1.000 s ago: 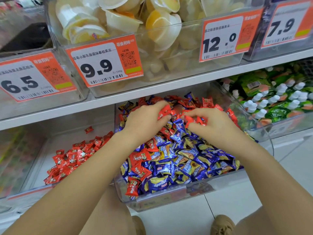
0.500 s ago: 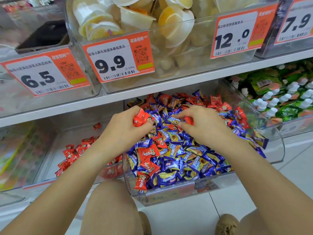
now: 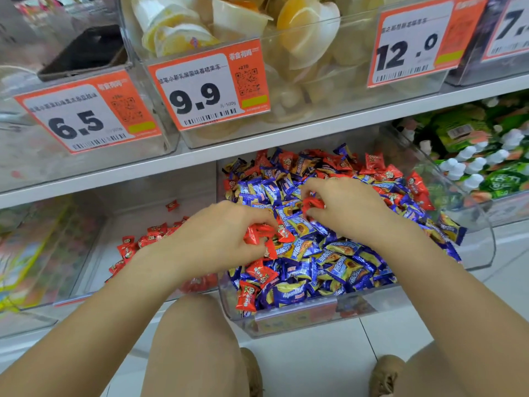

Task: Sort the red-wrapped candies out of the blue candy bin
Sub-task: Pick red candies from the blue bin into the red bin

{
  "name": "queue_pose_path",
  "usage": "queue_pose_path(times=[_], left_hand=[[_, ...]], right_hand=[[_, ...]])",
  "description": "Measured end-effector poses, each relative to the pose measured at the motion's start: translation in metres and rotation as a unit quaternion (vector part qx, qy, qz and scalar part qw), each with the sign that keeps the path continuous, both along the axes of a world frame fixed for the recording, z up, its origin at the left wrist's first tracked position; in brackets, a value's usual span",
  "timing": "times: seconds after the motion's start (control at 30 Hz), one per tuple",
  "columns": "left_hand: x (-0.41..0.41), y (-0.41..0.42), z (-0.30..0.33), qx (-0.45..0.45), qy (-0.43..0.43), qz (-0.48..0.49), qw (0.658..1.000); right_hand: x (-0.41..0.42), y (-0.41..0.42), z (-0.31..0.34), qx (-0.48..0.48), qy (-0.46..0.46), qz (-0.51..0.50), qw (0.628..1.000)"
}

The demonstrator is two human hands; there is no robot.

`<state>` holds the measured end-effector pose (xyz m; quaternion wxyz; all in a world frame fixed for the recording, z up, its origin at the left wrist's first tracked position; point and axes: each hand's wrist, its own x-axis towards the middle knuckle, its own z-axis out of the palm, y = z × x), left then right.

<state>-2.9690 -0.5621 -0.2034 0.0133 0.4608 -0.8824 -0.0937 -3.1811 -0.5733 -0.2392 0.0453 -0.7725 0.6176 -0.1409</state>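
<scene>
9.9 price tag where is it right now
In the head view, the 9.9 price tag sits upper centre on the front of the jelly cup bin, between the 6.5 tag and 12.0 tag.

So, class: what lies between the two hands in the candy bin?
In the head view, blue-wrapped candies fill the gap between the left hand, gripping red candies, and the right hand.

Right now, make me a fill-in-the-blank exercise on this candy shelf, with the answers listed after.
1. The left hand grips several ____-wrapped candies.
2. The right hand pinches one red candy over the bin of mostly ____ candies.
3. The price tag on the jelly cup bin above the hands reads ____.
4. The sorted red pile lies in the bin to the ____ of the mixed one.

Answers: red; blue; 9.9; left
</scene>
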Motion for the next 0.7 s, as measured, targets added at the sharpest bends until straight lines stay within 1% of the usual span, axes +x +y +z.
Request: queue_pose_path(times=[0.03,0.13,0.2,0.27,0.3,0.4,0.53,0.6,0.63,0.7], left_hand=[[-0.003,0.001,0.0,0.006,-0.038,-0.014,0.999],[-0.008,-0.002,-0.003,0.052,-0.094,-0.063,0.992],[-0.012,-0.005,-0.005,0.07,-0.139,-0.076,0.985],[-0.015,-0.007,-0.008,0.067,-0.171,-0.076,0.98],[-0.017,-0.006,-0.01,0.059,-0.168,-0.079,0.981],[-0.019,-0.004,-0.014,0.035,-0.1,-0.088,0.99],[-0.013,-0.001,-0.014,-0.008,-0.045,-0.078,0.996],[-0.006,-0.001,-0.012,-0.012,-0.011,-0.066,0.998],[-0.002,-0.001,-0.012,-0.006,-0.003,-0.058,0.998],[0.004,0.0,-0.011,0.003,-0.021,-0.053,0.998]], right_hand=[[-0.002,0.002,0.001,-0.018,-0.014,-0.003,1.0],[-0.009,0.011,0.006,-0.057,-0.058,-0.027,0.996],[-0.014,0.016,0.008,-0.068,-0.07,-0.033,0.995],[-0.017,0.021,0.009,-0.064,-0.084,-0.034,0.994],[-0.018,0.023,0.01,-0.062,-0.091,-0.034,0.993],[-0.018,0.027,0.011,-0.055,-0.115,-0.036,0.991],[-0.021,0.027,0.014,-0.059,-0.133,-0.046,0.988],[-0.021,0.027,0.016,-0.057,-0.137,-0.048,0.988],[-0.021,0.027,0.016,-0.055,-0.138,-0.049,0.988],[-0.021,0.028,0.016,-0.048,-0.139,-0.053,0.988]])
